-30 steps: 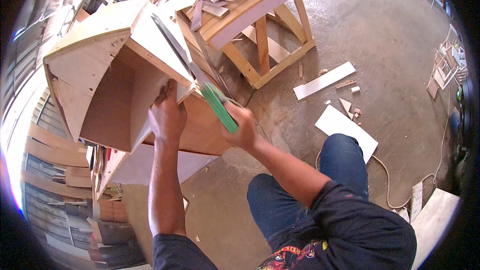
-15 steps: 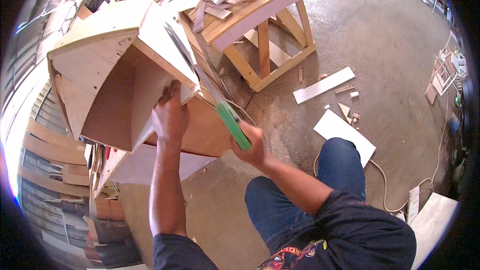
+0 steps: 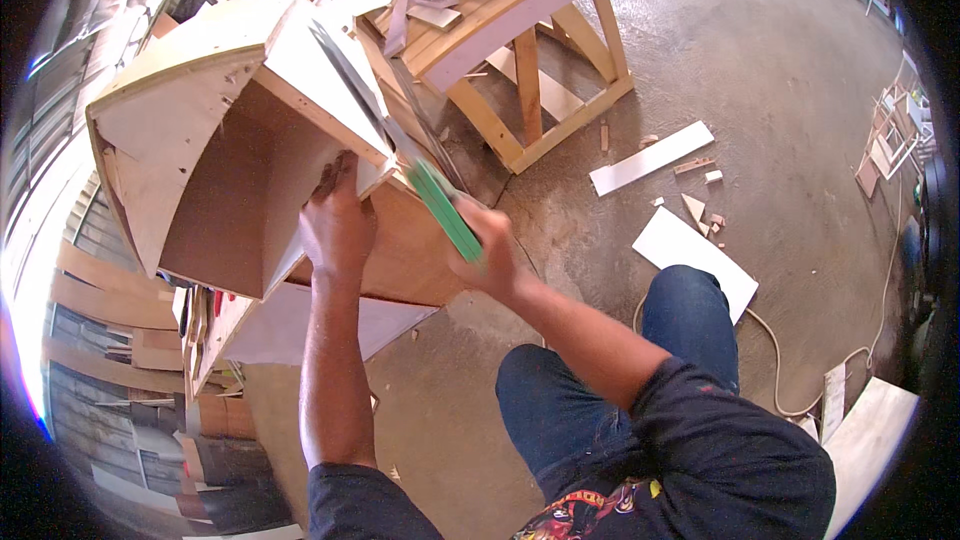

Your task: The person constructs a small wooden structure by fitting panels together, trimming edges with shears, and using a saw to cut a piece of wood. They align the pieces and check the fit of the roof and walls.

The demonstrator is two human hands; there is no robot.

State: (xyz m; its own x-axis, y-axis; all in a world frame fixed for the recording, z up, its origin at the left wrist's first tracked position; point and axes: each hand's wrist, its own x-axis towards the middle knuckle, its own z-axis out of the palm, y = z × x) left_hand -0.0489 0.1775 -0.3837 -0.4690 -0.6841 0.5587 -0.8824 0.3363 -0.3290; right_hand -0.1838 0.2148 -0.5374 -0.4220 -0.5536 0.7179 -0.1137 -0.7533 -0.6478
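My right hand (image 3: 486, 249) is wrapped round the green handle of a handsaw (image 3: 441, 206). Its long blade, slightly blurred, slants up and away along the near right corner of a wooden box (image 3: 181, 122). That box is open on the side toward me and has pale panels with a brown inside. My left hand (image 3: 338, 222) is closed on the edge of the box's right-hand panel, just left of the saw. The fingertips curl over into the opening and are partly hidden.
A wooden workbench (image 3: 525, 15) with offcuts on top stands beyond the box. On the floor to the right lie a white board strip (image 3: 652, 158), a larger white panel (image 3: 695, 258), small wood scraps and a cable (image 3: 773, 350). Planks (image 3: 120, 290) are stacked at the left.
My right hand and the saw have moved up and away, pushing the blade further along the box corner. The left hand stays at the panel edge.
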